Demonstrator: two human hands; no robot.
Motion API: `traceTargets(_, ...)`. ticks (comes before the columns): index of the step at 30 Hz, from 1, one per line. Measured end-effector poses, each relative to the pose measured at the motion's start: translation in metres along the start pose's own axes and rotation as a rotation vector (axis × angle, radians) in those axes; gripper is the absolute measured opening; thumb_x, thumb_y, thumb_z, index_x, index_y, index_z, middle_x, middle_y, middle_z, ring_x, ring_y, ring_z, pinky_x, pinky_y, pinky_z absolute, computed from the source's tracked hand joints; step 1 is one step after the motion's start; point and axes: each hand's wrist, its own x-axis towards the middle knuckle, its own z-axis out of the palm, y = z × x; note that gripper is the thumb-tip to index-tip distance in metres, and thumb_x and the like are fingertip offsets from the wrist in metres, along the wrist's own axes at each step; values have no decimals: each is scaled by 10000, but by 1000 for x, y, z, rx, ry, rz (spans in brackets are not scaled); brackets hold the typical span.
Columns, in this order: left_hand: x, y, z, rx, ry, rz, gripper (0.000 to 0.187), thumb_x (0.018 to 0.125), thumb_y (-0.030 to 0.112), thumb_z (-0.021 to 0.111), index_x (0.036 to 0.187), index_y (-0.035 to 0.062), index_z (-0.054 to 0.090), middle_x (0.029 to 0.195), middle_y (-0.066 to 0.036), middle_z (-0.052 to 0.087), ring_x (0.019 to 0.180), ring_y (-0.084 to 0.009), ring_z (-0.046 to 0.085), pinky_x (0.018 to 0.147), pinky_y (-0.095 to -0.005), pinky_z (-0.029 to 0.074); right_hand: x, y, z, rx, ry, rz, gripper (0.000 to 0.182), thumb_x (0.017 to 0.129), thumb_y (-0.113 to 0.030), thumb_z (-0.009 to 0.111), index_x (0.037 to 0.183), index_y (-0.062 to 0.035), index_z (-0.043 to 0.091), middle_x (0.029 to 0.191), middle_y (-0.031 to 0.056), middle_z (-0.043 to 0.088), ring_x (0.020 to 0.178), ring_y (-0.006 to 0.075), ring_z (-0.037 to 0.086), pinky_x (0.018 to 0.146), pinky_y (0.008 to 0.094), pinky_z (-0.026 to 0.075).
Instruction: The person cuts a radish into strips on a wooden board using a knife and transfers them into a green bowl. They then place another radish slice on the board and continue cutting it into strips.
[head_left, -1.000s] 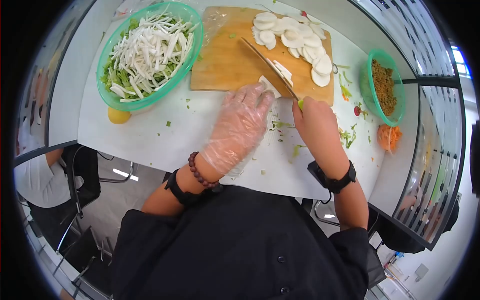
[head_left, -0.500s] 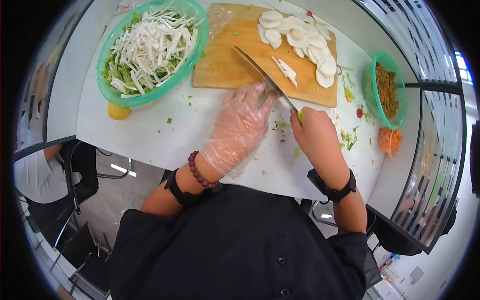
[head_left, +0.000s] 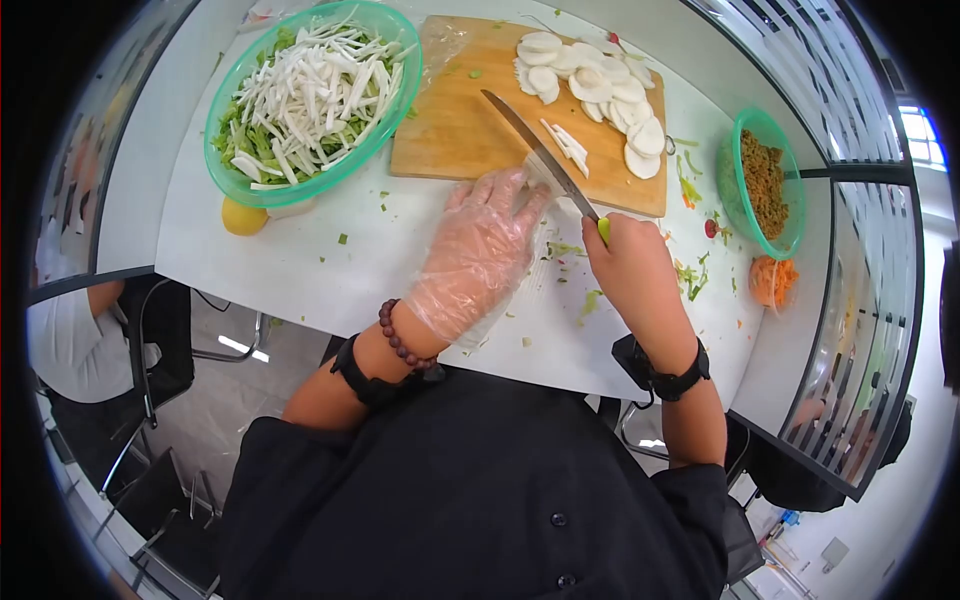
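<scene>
My right hand (head_left: pixel 638 262) is closed round the green handle of a kitchen knife (head_left: pixel 540 150). The blade slants up and left over the front of a wooden cutting board (head_left: pixel 450 120). My left hand (head_left: pixel 482 240), in a clear plastic glove, rests at the board's front edge with its fingers bent beside the blade. Whatever lies under those fingertips is hidden. A few thin white strips (head_left: pixel 568 146) lie just right of the blade. Behind them, round white slices (head_left: pixel 630 95), which look like radish, overlap at the board's back right.
A large green bowl (head_left: pixel 213 150) holds shredded greens topped with white strips. A yellow lemon-like fruit (head_left: pixel 243 217) sits below it. On the right stand a green bowl of brown food (head_left: pixel 735 185) and a clear container of orange shreds (head_left: pixel 772 283). Vegetable scraps (head_left: pixel 690 275) litter the white table.
The view has shifted slightly. The knife stays in my right hand, its blade at nearly the same slant beside my left fingers. The strips and slices look unchanged.
</scene>
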Motion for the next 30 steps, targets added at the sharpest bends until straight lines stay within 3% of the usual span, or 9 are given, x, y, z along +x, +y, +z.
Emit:
traceTargets(18, 0, -2, 1, -4, -12, -8, 608, 806, 106, 717, 1391, 112, 554, 1329, -143, 518, 1258, -323, 519, 1048, -482, 421, -2, 1, 1, -147, -14, -34, 370, 957, -228, 635, 712, 47, 608, 681, 260, 615, 658, 449, 629, 612, 514, 518)
traceTargets(25, 0, -3, 1, -11, -19, -7, 626, 800, 101, 722, 1401, 105, 547, 1340, -144, 519, 1261, -327, 517, 1046, -484, 423, 22, 19, 10, -70, 110, -182, 381, 941, -230, 646, 702, 64, 609, 715, 276, 615, 679, 461, 621, 617, 516, 505)
traceTargets(28, 1, -3, 0, -12, 2, -4, 637, 800, 104, 724, 1410, 105, 542, 1337, -142, 519, 1254, -326, 522, 1045, -483, 424, 21, 12, -2, 14, -29, -38, 391, 952, -230, 640, 706, 72, 609, 701, 287, 601, 653, 472, 598, 608, 514, 495)
traceTargets(30, 0, -3, 0, -8, -2, -8, 645, 802, 108, 724, 1419, 106, 537, 1331, -140, 520, 1249, -324, 524, 1046, -482, 424, 17, 18, 4, 78, 37, -117, 404, 959, -232, 636, 702, 78, 607, 685, 291, 592, 642, 475, 590, 604, 511, 490)
